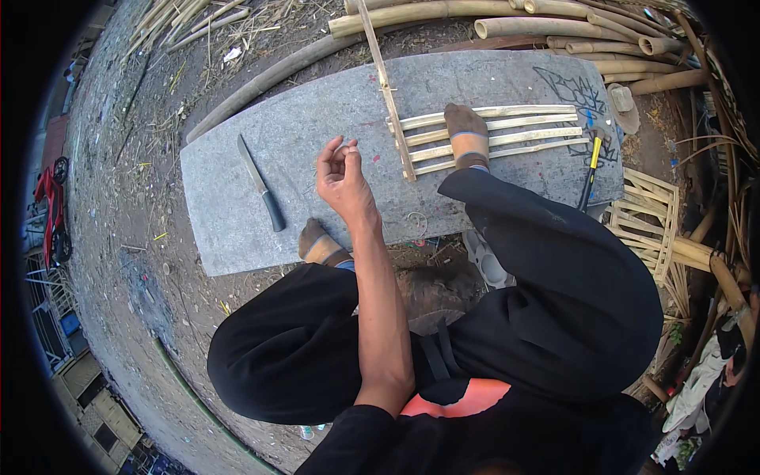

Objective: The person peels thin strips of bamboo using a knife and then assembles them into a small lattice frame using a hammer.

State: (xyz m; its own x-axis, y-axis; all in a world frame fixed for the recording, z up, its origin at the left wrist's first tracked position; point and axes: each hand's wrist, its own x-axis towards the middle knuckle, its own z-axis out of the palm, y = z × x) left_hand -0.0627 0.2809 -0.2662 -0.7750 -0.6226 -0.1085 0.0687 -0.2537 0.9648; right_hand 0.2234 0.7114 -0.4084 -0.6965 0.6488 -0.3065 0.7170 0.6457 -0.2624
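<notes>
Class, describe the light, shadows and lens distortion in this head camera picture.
Head view: soft, even daylight with faint shadows; the grey slab and bamboo poles curve toward the rim, fisheye bending; black corners frame the picture; the raised hand is sharp.

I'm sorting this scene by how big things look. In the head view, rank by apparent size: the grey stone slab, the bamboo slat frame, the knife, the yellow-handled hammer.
1. grey stone slab
2. bamboo slat frame
3 and 4. knife and yellow-handled hammer: they look alike in length, so unranked.

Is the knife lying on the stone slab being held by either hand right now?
No. The knife lies alone on the slab, apart from the raised hand.
</notes>
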